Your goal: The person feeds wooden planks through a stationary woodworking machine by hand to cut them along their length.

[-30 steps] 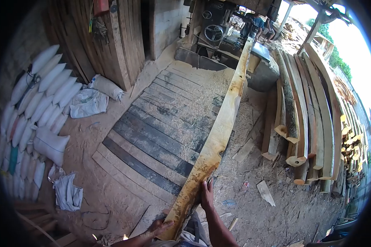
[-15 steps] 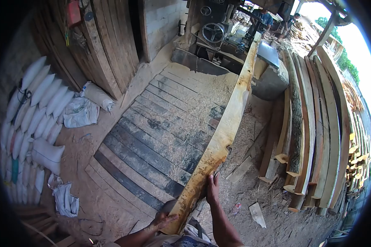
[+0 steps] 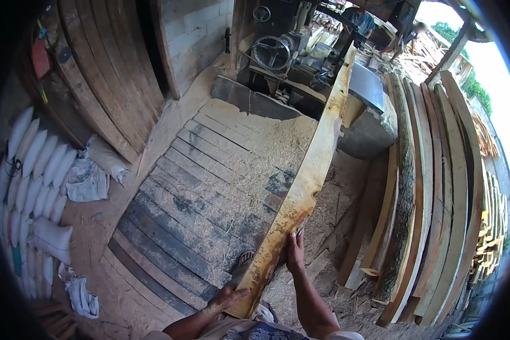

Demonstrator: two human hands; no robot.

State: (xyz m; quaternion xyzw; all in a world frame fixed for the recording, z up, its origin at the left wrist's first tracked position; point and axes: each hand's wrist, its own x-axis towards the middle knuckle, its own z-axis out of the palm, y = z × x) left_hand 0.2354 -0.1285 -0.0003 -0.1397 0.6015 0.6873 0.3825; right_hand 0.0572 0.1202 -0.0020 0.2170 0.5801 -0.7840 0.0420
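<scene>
A long pale wooden plank (image 3: 303, 190) with dark specks and a rough edge runs from my body up toward a sawing machine (image 3: 300, 62). Near its close end, my left hand (image 3: 230, 297) grips the left edge, with fingers lying on the upper face. Farther along, my right hand (image 3: 295, 252) is closed on the right edge, the thumb pointing up and part of the fingers hidden below the wood. The plank's far end lies beside the machine, next to a grey metal plate (image 3: 366, 86). One sandalled foot (image 3: 246, 258) shows left of the plank.
Several long boards (image 3: 430, 192) are stacked at the right. Stuffed white sacks (image 3: 37, 175) are piled at the left, near tall beams (image 3: 105, 73) leaning on the wall. Sawdust covers the slatted floor (image 3: 204, 192). Another person (image 3: 361, 22) is behind the machine.
My view has moved forward, so the machine appears larger and closer. Both hands keep their hold on the plank, and a foot has come into sight at the left of it.
</scene>
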